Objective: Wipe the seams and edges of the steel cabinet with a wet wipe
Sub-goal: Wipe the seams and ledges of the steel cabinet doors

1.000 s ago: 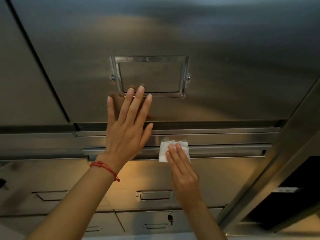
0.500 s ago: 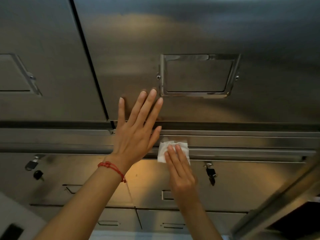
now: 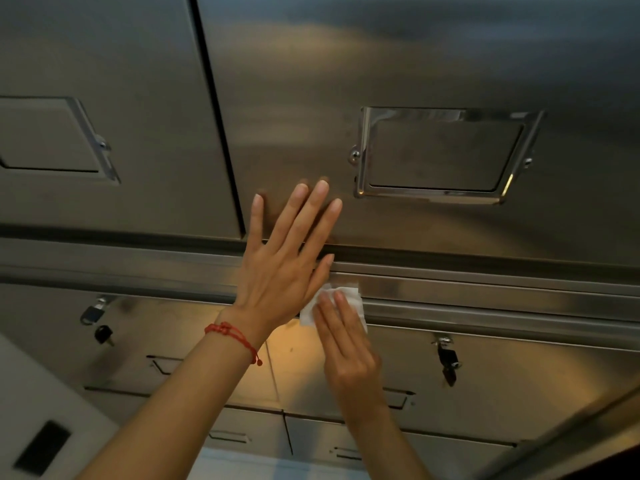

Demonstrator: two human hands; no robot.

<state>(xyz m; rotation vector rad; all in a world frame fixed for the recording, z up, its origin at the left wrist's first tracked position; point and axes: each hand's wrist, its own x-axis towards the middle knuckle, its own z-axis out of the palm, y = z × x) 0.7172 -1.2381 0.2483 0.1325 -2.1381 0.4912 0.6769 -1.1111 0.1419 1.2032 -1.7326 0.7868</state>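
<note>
Left hand (image 3: 280, 268) flat on the cabinet (image 3: 433, 57), fingers straight and spread, tips on the upper door just left of the label frame (image 3: 446, 155), palm across the horizontal seam (image 3: 485, 261). Red string on that wrist. Right hand (image 3: 346, 344) presses the wipe (image 3: 349, 299) with straight fingers onto the rail below the seam, holding nothing else. Wipe touches left thumb side. Padlocks (image 3: 92, 311) hang below.

Horizontal rail (image 3: 485, 303) runs bare to the right of the wet wipe (image 3: 346, 299), while the left hand (image 3: 280, 271) lies flat just beside it blocking leftward travel, label holder (image 3: 446, 155) protruding above, padlock (image 3: 446, 358) hanging below.
</note>
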